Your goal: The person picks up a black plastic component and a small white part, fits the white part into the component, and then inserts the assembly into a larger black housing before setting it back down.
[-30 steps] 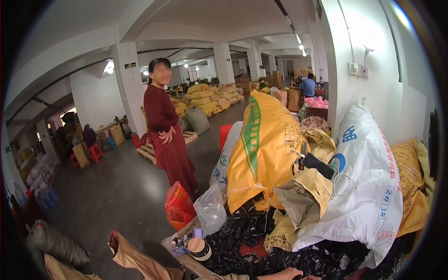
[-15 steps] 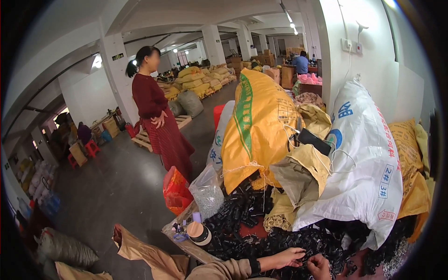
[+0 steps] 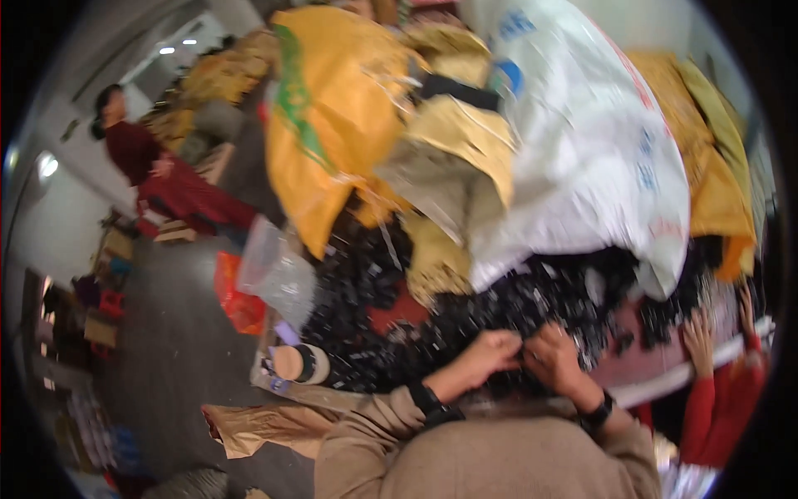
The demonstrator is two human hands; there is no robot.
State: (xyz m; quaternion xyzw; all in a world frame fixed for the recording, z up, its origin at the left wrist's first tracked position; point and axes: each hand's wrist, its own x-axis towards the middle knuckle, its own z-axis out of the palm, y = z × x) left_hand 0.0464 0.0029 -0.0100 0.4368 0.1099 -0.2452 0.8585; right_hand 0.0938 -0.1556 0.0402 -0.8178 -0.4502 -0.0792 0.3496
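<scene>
Over the near edge of a heap of small black plastic parts [image 3: 532,303], my two hands face each other, almost touching. My left hand [image 3: 494,351] has its fingers pinched together. My right hand [image 3: 552,356] is closed, thumb against curled fingers. Anything between the fingertips is too small and blurred to name. The parts lie on a reddish tabletop [image 3: 636,353]. Behind them, a large white woven sack [image 3: 582,183] and a large yellow woven sack [image 3: 332,108] lean over the heap.
On the left corner stand a round-lidded jar [image 3: 314,364] and a clear plastic bag [image 3: 287,283]; a red bag [image 3: 237,291] is beside them. A brown paper sack [image 3: 266,428] is below. At right are a co-worker's hands [image 3: 700,341] in red sleeves. A person in dark red [image 3: 137,154] stands far left.
The view has swung down and to the right, bringing my forearms, torso and the red-sleeved co-worker into the picture. My hands stay close together over the black parts.
</scene>
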